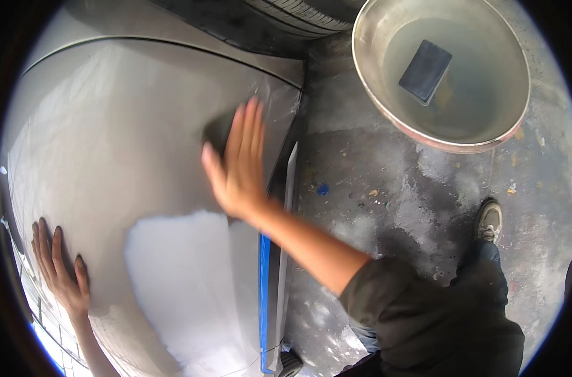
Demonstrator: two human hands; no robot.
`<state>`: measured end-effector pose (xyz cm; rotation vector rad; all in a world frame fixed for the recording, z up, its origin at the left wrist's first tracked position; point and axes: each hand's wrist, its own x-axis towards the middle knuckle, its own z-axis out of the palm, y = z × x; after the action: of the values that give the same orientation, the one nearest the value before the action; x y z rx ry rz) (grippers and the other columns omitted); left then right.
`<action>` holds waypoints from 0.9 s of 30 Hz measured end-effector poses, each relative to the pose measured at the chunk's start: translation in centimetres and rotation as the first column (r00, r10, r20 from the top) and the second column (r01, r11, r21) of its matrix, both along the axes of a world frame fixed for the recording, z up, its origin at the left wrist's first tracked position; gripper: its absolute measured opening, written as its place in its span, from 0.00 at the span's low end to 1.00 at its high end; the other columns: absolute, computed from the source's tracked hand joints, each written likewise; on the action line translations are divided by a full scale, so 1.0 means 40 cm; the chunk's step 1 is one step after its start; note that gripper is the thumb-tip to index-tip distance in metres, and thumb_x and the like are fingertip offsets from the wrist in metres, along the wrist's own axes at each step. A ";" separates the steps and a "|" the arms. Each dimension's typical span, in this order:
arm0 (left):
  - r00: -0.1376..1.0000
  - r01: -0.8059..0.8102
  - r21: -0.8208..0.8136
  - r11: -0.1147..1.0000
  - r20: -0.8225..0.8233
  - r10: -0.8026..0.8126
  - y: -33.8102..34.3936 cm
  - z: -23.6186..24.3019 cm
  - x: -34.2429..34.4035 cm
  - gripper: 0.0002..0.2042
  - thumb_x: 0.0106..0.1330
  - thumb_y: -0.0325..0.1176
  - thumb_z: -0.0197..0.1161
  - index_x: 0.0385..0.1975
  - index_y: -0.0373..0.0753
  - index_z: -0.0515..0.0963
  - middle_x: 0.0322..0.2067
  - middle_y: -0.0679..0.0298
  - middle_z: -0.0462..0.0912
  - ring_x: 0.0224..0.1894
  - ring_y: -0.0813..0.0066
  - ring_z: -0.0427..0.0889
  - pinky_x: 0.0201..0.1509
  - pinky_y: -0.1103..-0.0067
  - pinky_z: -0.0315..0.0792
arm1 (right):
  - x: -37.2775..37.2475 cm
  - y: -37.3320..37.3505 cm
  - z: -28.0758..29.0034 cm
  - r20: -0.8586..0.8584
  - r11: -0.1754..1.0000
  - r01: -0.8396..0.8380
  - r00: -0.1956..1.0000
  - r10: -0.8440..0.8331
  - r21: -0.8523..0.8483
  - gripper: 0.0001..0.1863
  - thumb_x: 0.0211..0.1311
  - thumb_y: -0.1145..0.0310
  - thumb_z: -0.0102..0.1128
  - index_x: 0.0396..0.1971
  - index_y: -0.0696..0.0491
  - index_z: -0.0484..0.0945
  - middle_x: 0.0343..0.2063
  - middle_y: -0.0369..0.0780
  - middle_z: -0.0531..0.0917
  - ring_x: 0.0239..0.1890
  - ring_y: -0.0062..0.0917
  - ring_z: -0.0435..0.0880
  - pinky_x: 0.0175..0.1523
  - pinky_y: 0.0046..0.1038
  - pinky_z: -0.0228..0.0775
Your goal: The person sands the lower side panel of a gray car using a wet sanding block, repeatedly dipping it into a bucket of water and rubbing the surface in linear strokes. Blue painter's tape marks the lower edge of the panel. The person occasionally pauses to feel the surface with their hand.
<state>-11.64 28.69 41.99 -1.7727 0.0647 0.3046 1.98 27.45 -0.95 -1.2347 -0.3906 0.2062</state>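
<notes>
A grey-beige car body panel (154, 132) curves across the left half. It carries a large pale filler or primer patch (185, 283) with uneven edges. My right hand (239, 163) reaches over the panel above that patch, fingers stretched out together and thumb apart, slightly blurred. Beside its thumb shows a dark patch (217, 131); whether that is shadow or a thin sheet under the palm I cannot tell. Farther left, my left hand (63, 276) lies flat on the panel with spread fingers and holds nothing.
Blue masking tape (264, 295) runs along the panel's right edge. On the stained concrete floor (386, 182) stands a round metal basin (368, 88) of cloudy water with a dark rectangular block (426, 70) in it. A tyre (298, 19) is at the top; my shoe (489, 220) is at the right.
</notes>
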 end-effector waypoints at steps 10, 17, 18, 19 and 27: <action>1.000 -0.003 -0.024 1.000 0.004 0.003 0.004 -0.007 0.004 0.26 0.79 0.46 0.47 0.74 0.47 0.67 0.76 0.54 0.64 0.79 0.47 0.59 0.79 0.45 0.54 | 0.121 0.034 -0.069 -0.135 0.998 -0.042 0.990 0.034 -0.054 0.52 0.79 0.35 0.30 0.77 0.69 0.31 0.79 0.60 0.30 0.83 0.50 0.26 0.83 0.48 0.20; 1.000 -0.009 -0.002 1.000 -0.008 0.009 0.007 0.009 0.001 0.27 0.79 0.48 0.46 0.74 0.48 0.66 0.76 0.55 0.64 0.79 0.47 0.59 0.79 0.46 0.55 | -0.071 0.003 -0.068 -0.105 0.998 -0.056 0.993 0.056 0.003 0.50 0.80 0.42 0.39 0.76 0.72 0.35 0.78 0.64 0.32 0.82 0.57 0.26 0.82 0.54 0.23; 1.000 -0.001 -0.006 1.000 -0.003 0.001 0.013 0.003 -0.002 0.27 0.79 0.48 0.46 0.74 0.48 0.66 0.76 0.55 0.64 0.79 0.48 0.59 0.80 0.46 0.55 | 0.016 0.023 -0.089 -0.198 0.999 -0.049 0.979 0.049 0.001 0.50 0.80 0.41 0.36 0.76 0.73 0.35 0.79 0.64 0.32 0.82 0.55 0.26 0.82 0.53 0.22; 1.000 0.002 -0.001 1.000 -0.011 -0.002 0.016 0.003 -0.008 0.27 0.79 0.49 0.46 0.74 0.48 0.66 0.76 0.55 0.64 0.79 0.48 0.59 0.80 0.46 0.55 | 0.096 0.047 -0.115 -0.262 1.000 0.000 0.965 -0.007 -0.027 0.50 0.81 0.40 0.33 0.76 0.73 0.35 0.78 0.64 0.32 0.82 0.54 0.27 0.82 0.52 0.20; 0.999 0.009 0.052 0.999 -0.039 -0.007 0.037 0.039 -0.030 0.27 0.80 0.51 0.44 0.74 0.49 0.67 0.76 0.56 0.63 0.79 0.49 0.59 0.80 0.47 0.55 | -0.177 -0.021 -0.032 -0.294 0.985 -0.173 0.940 0.171 0.021 0.55 0.79 0.33 0.28 0.76 0.73 0.30 0.77 0.65 0.25 0.81 0.57 0.21 0.82 0.52 0.17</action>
<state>-12.85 30.18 43.53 -1.7150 0.0908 0.3323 -5.11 26.61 -2.24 -1.1533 -0.2378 0.5355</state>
